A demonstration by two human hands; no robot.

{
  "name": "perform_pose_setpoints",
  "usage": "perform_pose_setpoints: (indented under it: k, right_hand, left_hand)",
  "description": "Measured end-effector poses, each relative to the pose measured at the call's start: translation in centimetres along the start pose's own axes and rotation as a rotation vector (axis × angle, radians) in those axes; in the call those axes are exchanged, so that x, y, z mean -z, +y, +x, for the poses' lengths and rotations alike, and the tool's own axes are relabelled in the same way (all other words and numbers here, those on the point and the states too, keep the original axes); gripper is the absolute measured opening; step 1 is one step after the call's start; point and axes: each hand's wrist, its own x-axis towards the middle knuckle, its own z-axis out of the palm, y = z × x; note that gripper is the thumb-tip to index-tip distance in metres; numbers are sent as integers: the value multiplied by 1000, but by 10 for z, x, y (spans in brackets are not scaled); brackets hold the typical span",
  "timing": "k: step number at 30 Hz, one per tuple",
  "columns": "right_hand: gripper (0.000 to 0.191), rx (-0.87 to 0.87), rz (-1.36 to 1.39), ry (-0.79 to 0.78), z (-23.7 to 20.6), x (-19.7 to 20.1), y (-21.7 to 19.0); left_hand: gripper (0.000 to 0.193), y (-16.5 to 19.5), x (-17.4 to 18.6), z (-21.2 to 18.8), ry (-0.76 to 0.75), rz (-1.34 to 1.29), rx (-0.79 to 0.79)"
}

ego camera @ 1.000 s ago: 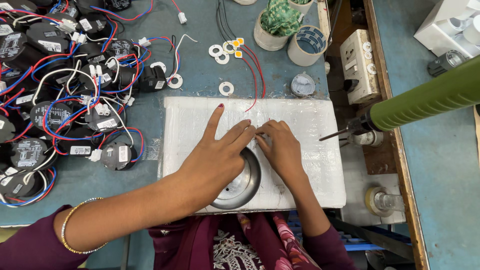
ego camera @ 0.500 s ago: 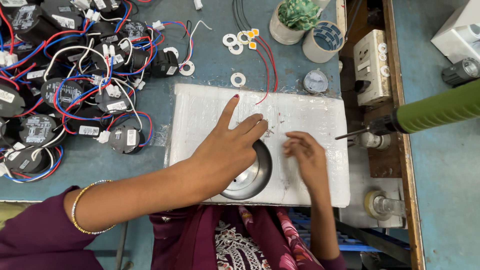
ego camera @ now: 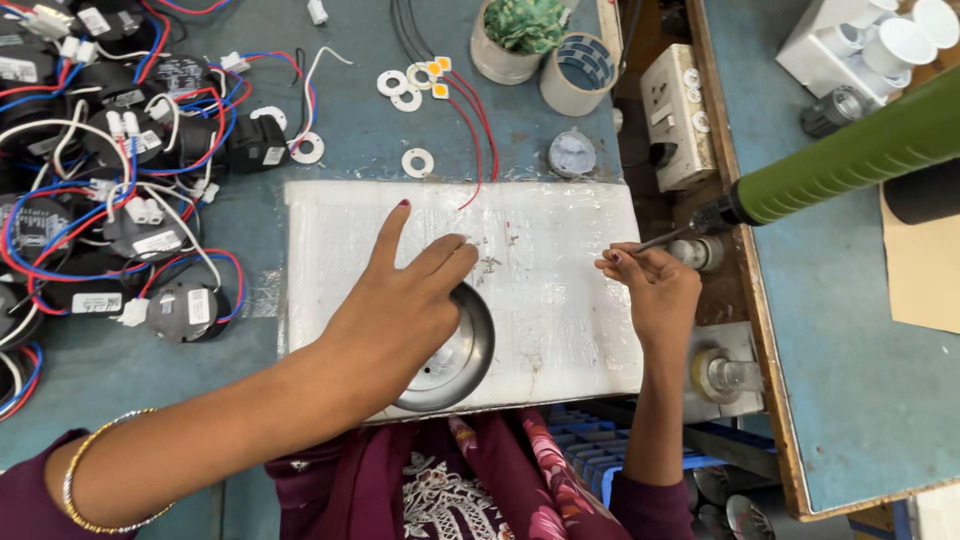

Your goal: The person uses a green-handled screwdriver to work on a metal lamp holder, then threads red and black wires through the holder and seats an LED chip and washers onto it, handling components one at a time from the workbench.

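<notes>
My left hand [ego camera: 400,310] lies palm down on a round metal dish [ego camera: 462,352], fingers spread and the index finger pointing away from me. The dish sits on a white foam pad [ego camera: 570,310] in front of me. A few tiny screws [ego camera: 490,262] lie on the pad just beyond my fingertips. My right hand [ego camera: 655,290] is at the pad's right edge, fingertips pinched together against the thin metal tip [ego camera: 665,238] of a green-handled tool [ego camera: 850,160] that reaches in from the right. Whether a small part sits in the pinch is hidden.
Several black driver units with red, blue and white wires [ego camera: 130,200] crowd the left of the table. White rings [ego camera: 417,161], a tape roll [ego camera: 578,72], a cup of green material [ego camera: 520,35] and a switch box [ego camera: 680,115] stand beyond the pad. A blue crate [ego camera: 600,450] sits below.
My right hand has moved from beside my left hand over the dish to the pad's right edge, up to the tool's tip. My left hand has stayed on the dish.
</notes>
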Motion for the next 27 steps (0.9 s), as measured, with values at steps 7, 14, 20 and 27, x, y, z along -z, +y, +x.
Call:
perform_pose_setpoints:
  k: [7, 14, 20, 27]
  right_hand:
    - [14, 104, -86, 51, -16, 5, -26]
    - [14, 151, -257, 17, -34, 21, -52]
    - [77, 400, -286, -302, -28, 48, -84]
    - [80, 580, 431, -199, -18, 27, -131]
  left_hand:
    - [26, -1, 4, 2, -51, -25, 23]
    - [21, -1, 5, 4, -22, -25, 16]
    - [22, 0, 5, 4, -66, -35, 22]
    - [21, -3, 1, -1, -24, -61, 14]
